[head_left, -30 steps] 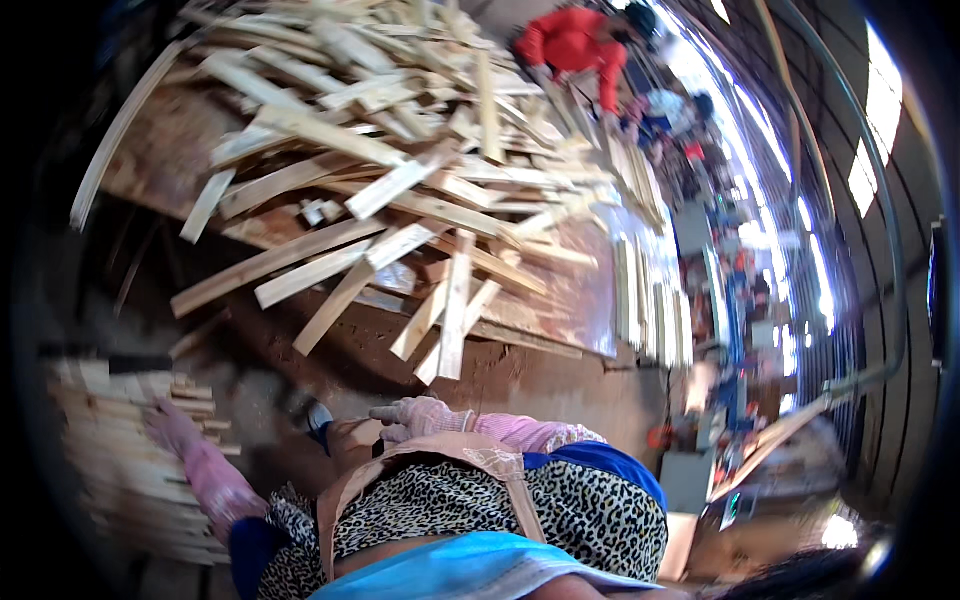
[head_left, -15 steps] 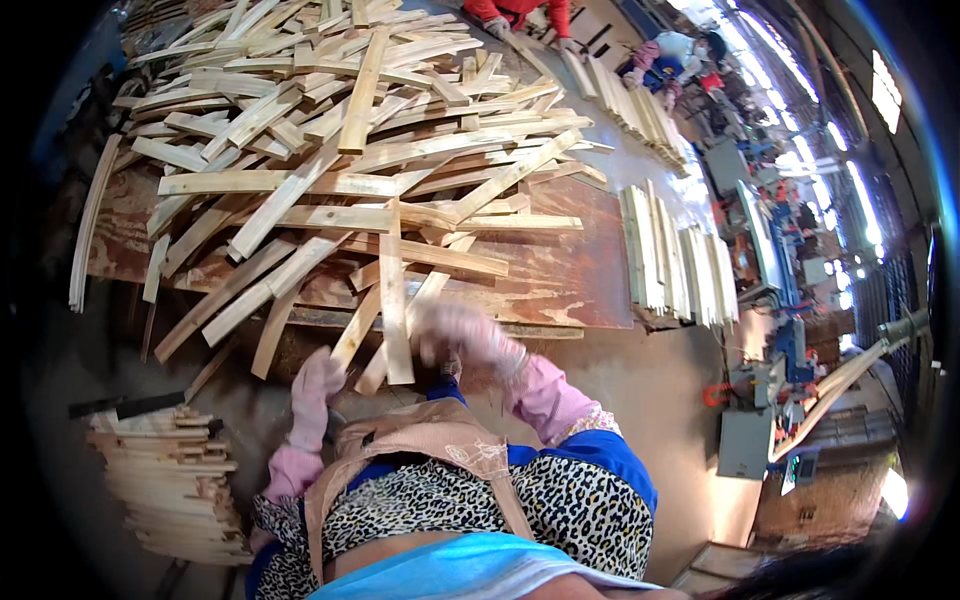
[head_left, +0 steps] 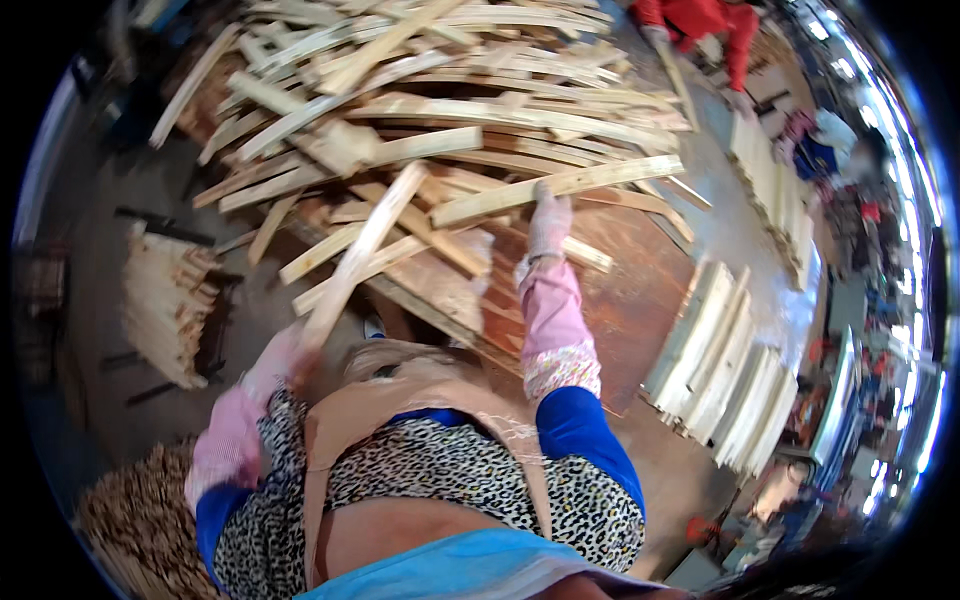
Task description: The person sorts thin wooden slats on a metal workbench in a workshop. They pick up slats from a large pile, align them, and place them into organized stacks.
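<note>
My left hand [head_left: 283,357], in a pale glove, is closed around the near end of a light wooden slat [head_left: 368,237]. That slat points up and away, its far end over the pile's near edge. Farther out, my right hand [head_left: 549,222], gloved as well, grips the edge of another wooden slat [head_left: 620,178] that lies slantwise on top of the pile. Some of its fingers are hidden by this slat. A large jumbled pile of wooden slats [head_left: 500,110] spreads over the brown worktable [head_left: 630,255] beyond both hands.
Neat rows of slats [head_left: 715,350] lie at the table's right side. A stack of slats [head_left: 165,300] stands on the left, and a heap of wood pieces [head_left: 150,510] lies at lower left. A person in red [head_left: 700,25] works across the table.
The view has swung to the left. My left hand now holds a slat and has drawn back toward my body. My right hand has reached forward to a slat on the pile.
</note>
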A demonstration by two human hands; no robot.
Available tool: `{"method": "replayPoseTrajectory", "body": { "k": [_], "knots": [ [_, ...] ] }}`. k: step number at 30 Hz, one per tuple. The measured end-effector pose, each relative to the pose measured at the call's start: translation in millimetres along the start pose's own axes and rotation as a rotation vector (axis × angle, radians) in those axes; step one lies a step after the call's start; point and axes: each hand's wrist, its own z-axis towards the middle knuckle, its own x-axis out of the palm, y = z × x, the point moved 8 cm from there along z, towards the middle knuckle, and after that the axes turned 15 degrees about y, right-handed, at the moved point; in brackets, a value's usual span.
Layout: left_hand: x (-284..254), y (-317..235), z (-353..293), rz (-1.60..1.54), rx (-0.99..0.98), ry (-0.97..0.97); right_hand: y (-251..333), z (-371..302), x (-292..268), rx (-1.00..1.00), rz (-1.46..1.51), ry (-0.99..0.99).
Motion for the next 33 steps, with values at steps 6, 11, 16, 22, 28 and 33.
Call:
{"method": "replayPoseTrajectory", "body": {
  "k": [6, 11, 16, 22, 28, 33],
  "knots": [
    [47, 125, 67, -0.166, 0.253, 0.275, 19, -66, -163, -0.073, -0.049, -0.048],
    [134, -99, 85, 0.34, 0.272, 0.162, 37, -114, -332, 0.204, -0.856, -0.379],
    [244, -206, 137, 0.484, 0.592, 0.146, 46, -142, -428, 0.411, -1.301, -0.699],
    [443, -308, 195, 0.621, 0.42, 0.352, 23, -124, -519, 0.328, -1.402, -0.644],
    [634, -353, 242, 0.718, 0.412, 0.308, -12, -135, -544, 0.396, -1.194, -0.569],
    [717, -382, 238, 1.231, 0.812, 0.399, -4, -156, -547, 0.268, -1.191, -0.46]
  ]
}}
